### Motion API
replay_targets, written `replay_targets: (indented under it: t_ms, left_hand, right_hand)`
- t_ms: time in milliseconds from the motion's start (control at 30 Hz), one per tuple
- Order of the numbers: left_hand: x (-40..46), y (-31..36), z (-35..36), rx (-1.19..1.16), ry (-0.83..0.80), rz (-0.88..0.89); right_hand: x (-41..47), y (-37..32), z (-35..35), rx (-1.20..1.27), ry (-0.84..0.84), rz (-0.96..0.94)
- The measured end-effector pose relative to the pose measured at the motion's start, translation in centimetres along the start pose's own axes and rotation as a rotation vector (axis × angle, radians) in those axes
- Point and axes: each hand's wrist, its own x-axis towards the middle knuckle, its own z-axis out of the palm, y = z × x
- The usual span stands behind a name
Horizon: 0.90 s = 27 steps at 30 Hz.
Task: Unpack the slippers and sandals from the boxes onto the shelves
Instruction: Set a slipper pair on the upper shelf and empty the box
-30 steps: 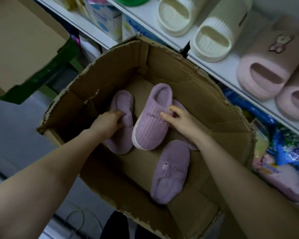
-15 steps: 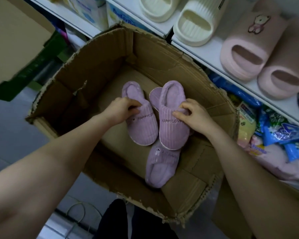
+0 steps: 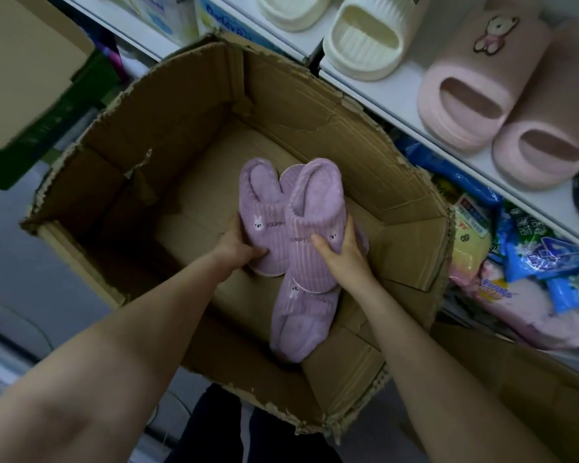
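With the left hand (image 3: 236, 243) curled around the toe end of one purple corduroy slipper (image 3: 264, 215) and the right hand (image 3: 343, 253) wrapped over the vamp of a second purple slipper (image 3: 311, 222), both are held side by side, touching, above the floor of the cardboard box (image 3: 188, 135). A third purple slipper (image 3: 296, 315) lies below them, its toe end tucked under the right-hand slipper; whether it is caught in that grip, cannot tell. Part of a fourth shows behind the right hand.

Risk: a lift could drag the third slipper and drop it outside the box. Risk: soft plush gripped only at the toe end may sag or slip. Risk: the torn box rim could snag a heel. The white shelf (image 3: 355, 85) beyond already carries cream slides (image 3: 365, 41) and pink bear slides (image 3: 475, 91), so free space looks tight; crowding may push one off.
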Motion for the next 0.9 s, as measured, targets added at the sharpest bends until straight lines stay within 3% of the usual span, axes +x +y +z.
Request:
replay_targets:
  t_ms: [267,567,900]
  left_hand:
    - [-2.9,4.3,-0.4,0.087,-0.061,0.059]
    - [-9.7,5.4,-3.9,-0.011,-0.025,0.079]
    - [-22.1,5.0,-3.4,-0.084,-0.039,0.382]
  right_hand:
    - [-0.9,-1.3,-3.5,0.075,-0.289,-0.145]
    - [-5.3,-3.7,-5.9,0.198,-0.254,-0.229]
    - [-18.1,-5.2,-9.8,0.307,0.020,-0.433]
